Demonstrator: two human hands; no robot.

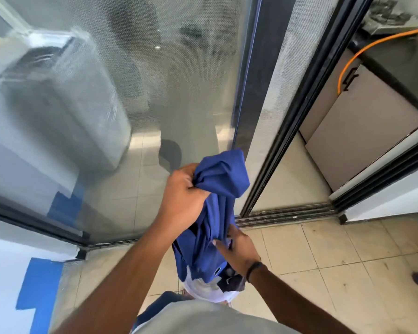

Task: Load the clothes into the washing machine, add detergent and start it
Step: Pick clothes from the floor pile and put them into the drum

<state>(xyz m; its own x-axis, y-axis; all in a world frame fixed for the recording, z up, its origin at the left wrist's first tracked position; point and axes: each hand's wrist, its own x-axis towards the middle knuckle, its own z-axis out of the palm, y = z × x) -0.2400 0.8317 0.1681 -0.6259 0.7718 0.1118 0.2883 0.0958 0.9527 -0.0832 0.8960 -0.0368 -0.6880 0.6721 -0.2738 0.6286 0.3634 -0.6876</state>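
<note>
Both hands (186, 191) (239, 249) grip blue cloth (217, 189) before glass door (130, 92).

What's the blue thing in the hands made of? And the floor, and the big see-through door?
The blue garment looks like thin woven cloth, matte; it bunches and creases where the left hand grips it. The floor looks like glazed ceramic tile, with pale squares, dark joint lines and a slight shine. The door seems to be glass behind fine mesh: you see through it, hazily.
</note>
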